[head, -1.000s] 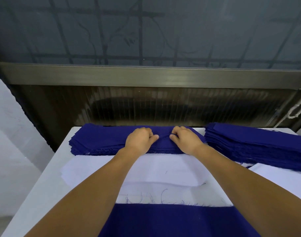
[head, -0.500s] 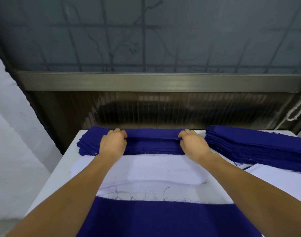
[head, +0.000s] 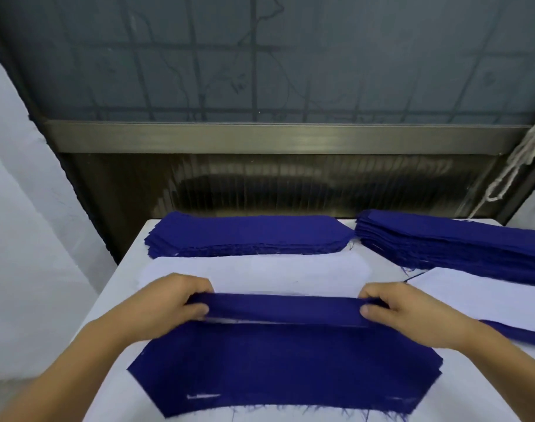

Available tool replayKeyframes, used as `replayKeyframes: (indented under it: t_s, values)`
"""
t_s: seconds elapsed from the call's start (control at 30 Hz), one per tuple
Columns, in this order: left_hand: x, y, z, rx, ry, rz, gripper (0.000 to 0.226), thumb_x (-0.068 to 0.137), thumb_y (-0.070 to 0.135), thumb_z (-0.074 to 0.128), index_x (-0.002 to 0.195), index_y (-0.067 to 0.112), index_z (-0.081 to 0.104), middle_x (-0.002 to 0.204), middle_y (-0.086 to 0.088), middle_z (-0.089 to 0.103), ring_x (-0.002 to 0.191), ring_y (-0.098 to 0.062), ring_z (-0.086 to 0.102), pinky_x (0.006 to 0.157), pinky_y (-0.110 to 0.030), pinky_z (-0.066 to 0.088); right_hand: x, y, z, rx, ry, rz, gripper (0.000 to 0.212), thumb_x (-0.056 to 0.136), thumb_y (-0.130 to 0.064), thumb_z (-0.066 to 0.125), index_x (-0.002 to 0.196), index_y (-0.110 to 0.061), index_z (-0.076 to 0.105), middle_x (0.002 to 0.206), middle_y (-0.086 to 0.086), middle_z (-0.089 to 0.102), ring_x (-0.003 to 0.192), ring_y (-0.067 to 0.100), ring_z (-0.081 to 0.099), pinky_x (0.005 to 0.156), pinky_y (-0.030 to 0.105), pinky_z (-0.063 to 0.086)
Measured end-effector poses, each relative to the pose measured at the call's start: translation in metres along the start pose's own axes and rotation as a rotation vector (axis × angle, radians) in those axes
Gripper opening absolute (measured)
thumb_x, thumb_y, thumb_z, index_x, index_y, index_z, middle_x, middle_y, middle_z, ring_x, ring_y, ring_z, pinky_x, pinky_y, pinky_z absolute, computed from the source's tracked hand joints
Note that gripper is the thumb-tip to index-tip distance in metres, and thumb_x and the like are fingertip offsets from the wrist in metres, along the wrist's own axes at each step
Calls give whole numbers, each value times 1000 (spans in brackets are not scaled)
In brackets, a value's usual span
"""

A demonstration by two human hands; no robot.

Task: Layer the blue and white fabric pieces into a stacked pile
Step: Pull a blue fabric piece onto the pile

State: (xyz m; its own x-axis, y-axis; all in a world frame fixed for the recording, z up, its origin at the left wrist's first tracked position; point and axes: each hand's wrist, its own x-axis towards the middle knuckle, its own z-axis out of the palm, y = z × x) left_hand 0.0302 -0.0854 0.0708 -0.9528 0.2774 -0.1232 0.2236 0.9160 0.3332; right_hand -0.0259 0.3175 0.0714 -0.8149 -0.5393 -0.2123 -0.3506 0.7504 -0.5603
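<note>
We see one dark blue cut fabric piece (head: 286,309) stretched level between two hands above the near middle of the white desk (head: 114,303). Our view shows the left hand (head: 171,309) pinching its left end, fingers curled over the top edge and thumb pressed on the front, while the right hand (head: 403,312) pinches the right end the same way. Directly below lies one larger dark blue fabric panel with clipped corners (head: 284,373), its frayed near edge trailing loose threads. Beyond the held piece we count one white fabric stack (head: 260,272), flat on the desk, and behind that one pile of dark blue fabric pieces (head: 248,236) at the far edge. To the right we find a second, thicker pile of dark blue pieces (head: 454,245) running off the frame, with a second white fabric stack (head: 488,300) lying in front of it and a blue edge showing beneath. Both forearms cross the lower corners and hide parts of the desk. Past the desk stand a ribbed dark panel (head: 290,184), a metal rail (head: 278,137) and a knotted white cord (head: 518,166) hanging at right.
</note>
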Motion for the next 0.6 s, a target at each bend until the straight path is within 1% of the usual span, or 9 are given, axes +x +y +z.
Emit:
replayKeyframes:
  t_s: [0.07,0.1,0.17,0.23,0.33,0.4,0.43,0.5,0.6]
  values:
    - [-9,7,0,-120,-136,33,12,92,33,60,96,44,62,96,30,62,90,8,57,79,-12,47,-15,5,3,77,-134,41,13,98,-38,53,92,-33,63,94,-5,68,83,13,63,73,26,51]
    - [-11,9,0,-145,-183,36,14,92,31,61,95,45,62,96,30,62,90,8,57,79,-12,47,-19,6,5,100,-164,60,14,98,-37,52,93,-33,64,95,-8,69,85,11,65,74,25,52]
    - [-10,14,-2,-127,-216,16,15,91,29,62,92,45,62,94,28,63,89,8,57,78,-11,47,-21,7,6,65,-122,84,15,99,-34,52,91,-31,64,94,-7,69,85,11,65,75,26,53]
    - [-7,20,-5,-88,-135,-11,15,92,28,62,93,43,62,94,26,63,88,7,57,78,-12,47,-19,7,6,24,12,94,14,98,-31,54,88,-29,64,90,-5,68,81,13,63,75,28,51]
    - [-6,30,-11,-13,169,-28,16,92,27,62,94,42,57,93,25,59,85,3,56,72,-10,44,-22,1,3,25,333,24,18,96,-22,56,83,-35,60,82,-18,64,78,5,59,66,17,47]
    - [-11,34,-10,40,377,-4,18,90,24,64,96,39,58,93,25,55,82,1,54,70,-8,39,-30,0,6,-68,530,-63,16,94,-19,58,87,-34,59,81,-23,60,83,1,56,64,12,43]
    - [-16,35,-7,56,441,5,18,88,22,66,96,38,60,91,24,54,80,2,53,69,-8,38,-35,1,10,-146,601,-114,16,91,-17,61,90,-33,60,83,-25,58,84,0,56,65,11,42]
    - [-29,36,7,76,459,22,21,83,17,70,89,36,62,87,22,56,78,0,53,69,-9,39,-44,7,27,-284,641,-212,21,84,-8,70,93,-26,63,90,-23,58,82,1,55,70,14,42]
    - [-48,38,41,135,346,99,38,61,1,82,76,31,64,81,20,60,74,-2,54,70,-16,41,-56,22,59,-396,546,-268,33,69,0,82,89,-21,67,93,-13,64,83,8,58,77,18,42]
